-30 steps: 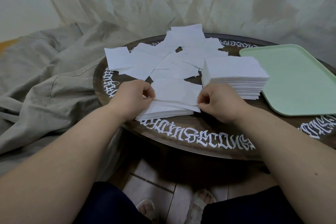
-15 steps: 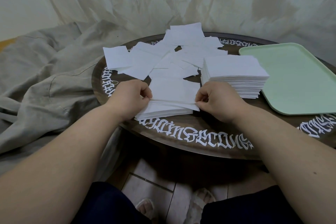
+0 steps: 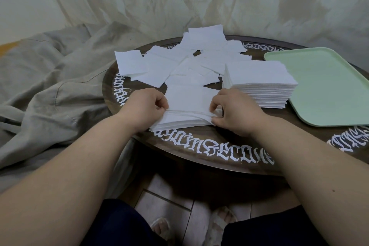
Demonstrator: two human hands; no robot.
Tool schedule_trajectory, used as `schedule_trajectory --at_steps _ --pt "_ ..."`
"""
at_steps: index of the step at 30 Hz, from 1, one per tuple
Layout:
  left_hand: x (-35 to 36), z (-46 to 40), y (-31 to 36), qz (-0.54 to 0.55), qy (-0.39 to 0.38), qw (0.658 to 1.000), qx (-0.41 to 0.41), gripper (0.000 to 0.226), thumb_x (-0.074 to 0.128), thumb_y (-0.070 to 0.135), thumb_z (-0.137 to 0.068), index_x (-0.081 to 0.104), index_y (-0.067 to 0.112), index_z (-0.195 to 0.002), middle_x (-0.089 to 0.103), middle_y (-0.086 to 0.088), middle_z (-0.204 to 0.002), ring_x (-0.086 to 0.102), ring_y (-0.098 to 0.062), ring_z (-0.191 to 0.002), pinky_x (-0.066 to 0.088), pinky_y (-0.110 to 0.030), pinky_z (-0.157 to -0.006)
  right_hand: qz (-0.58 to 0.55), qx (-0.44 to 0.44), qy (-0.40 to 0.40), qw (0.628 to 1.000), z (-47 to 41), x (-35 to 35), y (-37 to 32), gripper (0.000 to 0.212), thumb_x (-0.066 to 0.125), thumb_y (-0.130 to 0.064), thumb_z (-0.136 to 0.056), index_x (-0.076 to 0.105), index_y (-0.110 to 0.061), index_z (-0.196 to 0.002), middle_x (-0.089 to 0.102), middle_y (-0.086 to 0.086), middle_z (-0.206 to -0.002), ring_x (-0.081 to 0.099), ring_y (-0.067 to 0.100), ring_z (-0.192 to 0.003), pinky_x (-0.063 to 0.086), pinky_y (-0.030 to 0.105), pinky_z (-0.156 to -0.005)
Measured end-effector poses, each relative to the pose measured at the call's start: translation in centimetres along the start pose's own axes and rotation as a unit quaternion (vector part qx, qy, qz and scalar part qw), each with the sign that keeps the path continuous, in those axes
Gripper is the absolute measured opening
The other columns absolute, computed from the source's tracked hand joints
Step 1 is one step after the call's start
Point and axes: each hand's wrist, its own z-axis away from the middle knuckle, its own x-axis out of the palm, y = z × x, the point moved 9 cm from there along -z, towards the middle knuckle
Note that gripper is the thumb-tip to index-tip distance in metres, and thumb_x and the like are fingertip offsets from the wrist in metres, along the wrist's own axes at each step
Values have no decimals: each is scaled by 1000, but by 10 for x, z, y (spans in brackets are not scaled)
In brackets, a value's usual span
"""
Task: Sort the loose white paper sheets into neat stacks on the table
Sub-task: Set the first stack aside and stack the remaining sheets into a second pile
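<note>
Closest to the person, at the near edge of the round table point(image 3: 209, 158), both hands are busy on a low stack point(image 3: 185, 112) of white sheets: the left hand point(image 3: 142, 108) pinches its left edge with curled fingers, and the right hand point(image 3: 232, 111) pinches the right edge the same way, as if squaring the top sheets. That pile looks unfinished, its lower sheets fanned out a little toward the front. Just right of it and a little further back stands a taller stack point(image 3: 259, 84), tidy and well built, so a good share of the job seems done. Beyond both lies what is left: a spread of loose sheets point(image 3: 179, 62), overlapping at all angles toward the table's far side. A pale green tray point(image 3: 327, 86) sits at the right, with no paper on it.
</note>
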Motion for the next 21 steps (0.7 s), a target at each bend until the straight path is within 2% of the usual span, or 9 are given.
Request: schedule_trajectory --at_steps 5,9,13,17,21 --pt "-1 0 -1 -6 0 1000 2 23 58 2 -78 64 24 -73 70 0 -96 63 -17 -94 49 -33 -88 -8 3 6 1000 0 -3 2 17 61 -24 -86 64 -22 -103 55 -3 -108 42 13 -92 36 28 -74" --pt "-2 -2 -7 -12 9 1000 -7 25 56 3 -80 67 25 -80 69 3 -97 61 -15 -90 49 -32 -88 -20 4 35 999 1 -10 0 16 56 -21 -88 68 -17 -99 60 0 -104 53 20 -98 44 33 -78" --pt "-5 -1 -13 -14 12 999 -26 27 52 3 -85 65 26 -86 66 3 -91 57 -13 -84 43 -25 -80 -48 -1 75 996 3 -23 -4 14 59 -20 -86 71 -16 -93 63 1 -97 57 20 -92 47 36 -79" --pt "-5 -1 -16 -12 8 999 -36 28 51 2 -84 63 28 -85 67 4 -88 58 -13 -85 39 -22 -76 -51 -17 55 997 3 -19 -9 13 60 -20 -85 72 -18 -90 64 0 -94 58 20 -87 48 35 -77" --pt "-4 -1 -12 -19 11 1000 -23 21 57 8 -83 68 25 -91 65 5 -88 58 -12 -82 40 -23 -75 -56 -16 38 998 3 -16 -10 12 61 -21 -84 72 -19 -86 64 -3 -89 58 19 -84 48 34 -75"
